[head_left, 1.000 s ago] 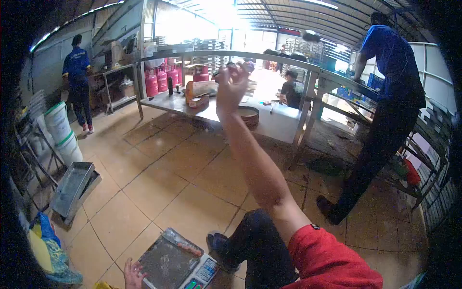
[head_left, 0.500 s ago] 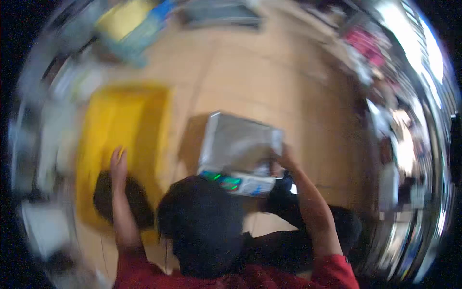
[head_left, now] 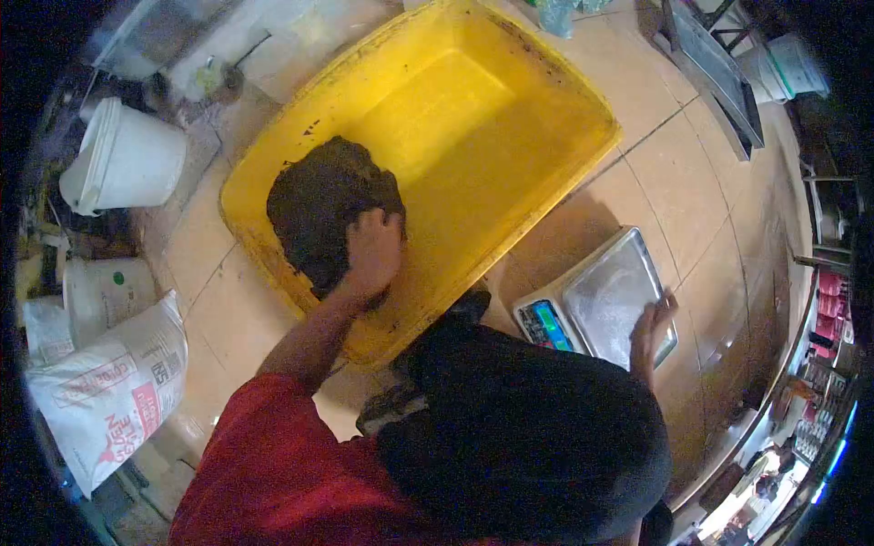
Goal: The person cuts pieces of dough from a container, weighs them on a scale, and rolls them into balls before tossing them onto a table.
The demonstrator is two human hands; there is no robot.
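Dark mass (head_left: 314,205) in yellow tub (head_left: 510,136), scale (head_left: 608,305) nearby

left hand (head_left: 374,253) curled, right hand (head_left: 651,335) well apart

Tan floor tiles (head_left: 728,264) with dark joints spread out from the printed white sack (head_left: 118,391) near you. You have a white bucket (head_left: 137,155) near that sack; well apart from it, across the floor, you see a metal tray (head_left: 715,82) and brightly lit surroundings.
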